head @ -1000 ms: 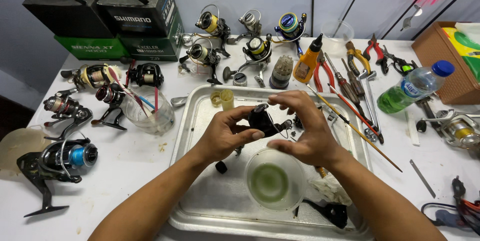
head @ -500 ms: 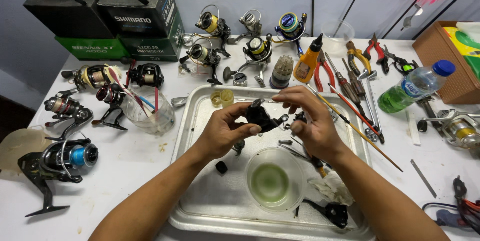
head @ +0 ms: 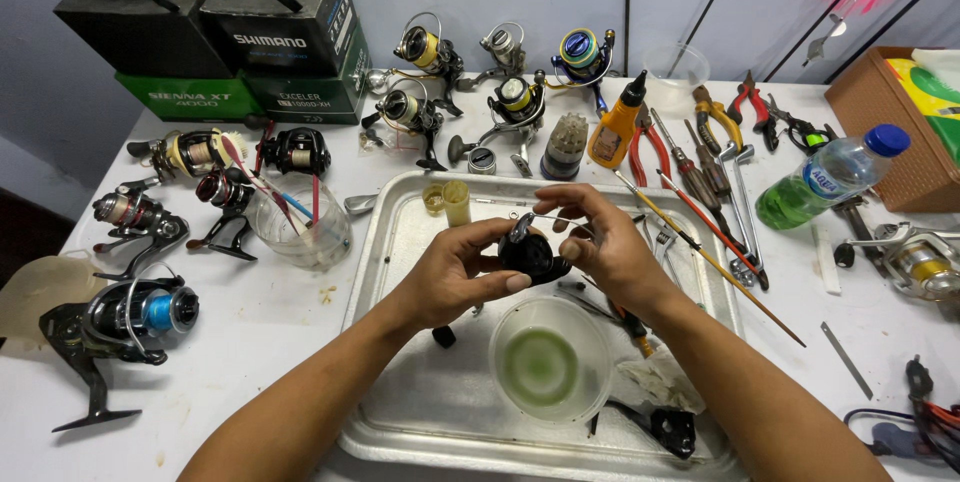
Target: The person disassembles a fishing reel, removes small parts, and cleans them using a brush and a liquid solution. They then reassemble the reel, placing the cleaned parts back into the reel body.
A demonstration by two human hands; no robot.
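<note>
Slippage is judged the main risk in the head view: the small black rounded fishing-reel body (head: 530,250) is held in the air above the shallow silver metal tray (head: 400,242), and a loosened grip could drop it into the clear plastic bowl of green liquid (head: 548,362) that sits directly beneath. Small parts could also be scattered among the loose pieces on the tray, where they would be hard to find.

The reel body is cupped by the left hand (head: 452,277), whose fingers (head: 505,284) are curled closed around its lower left side, thumb pressed on top. The right hand (head: 610,247) is set against its right side; its fingertips are pinched near the upper edge, though it cannot be told whether a separate small part is held there. The tray rests on the white tabletop (head: 260,342).
</note>
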